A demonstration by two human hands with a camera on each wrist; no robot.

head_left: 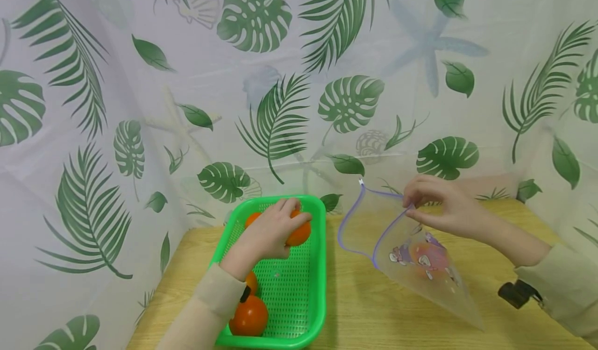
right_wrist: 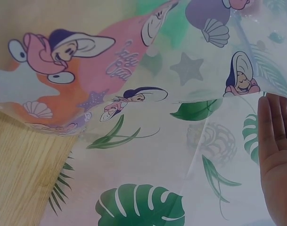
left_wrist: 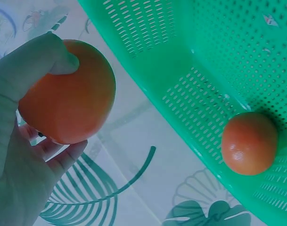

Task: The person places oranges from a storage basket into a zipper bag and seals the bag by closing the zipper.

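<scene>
Leaf-printed cloth (head_left: 350, 101) fills the upper frame; a wooden table (head_left: 364, 313) lies below. At lower centre, my left hand (head_left: 267, 231) curls around 1 orange-coloured fruit (head_left: 300, 233); 3 more fruits (head_left: 249, 317) lie along the left side of the green basket (head_left: 318, 287). At lower right, my right hand (head_left: 434, 204) pinches the purple-edged mouth of a translucent printed bag (head_left: 430, 277), which gapes leftward.

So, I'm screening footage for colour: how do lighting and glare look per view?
Head: bright, fairly even, the green perforated plastic basket vivid; left wrist: bluish-green cast, small glare on the round orange fruit inside the basket; right wrist: dimmer, the translucent cartoon-printed plastic bag muted.
</scene>
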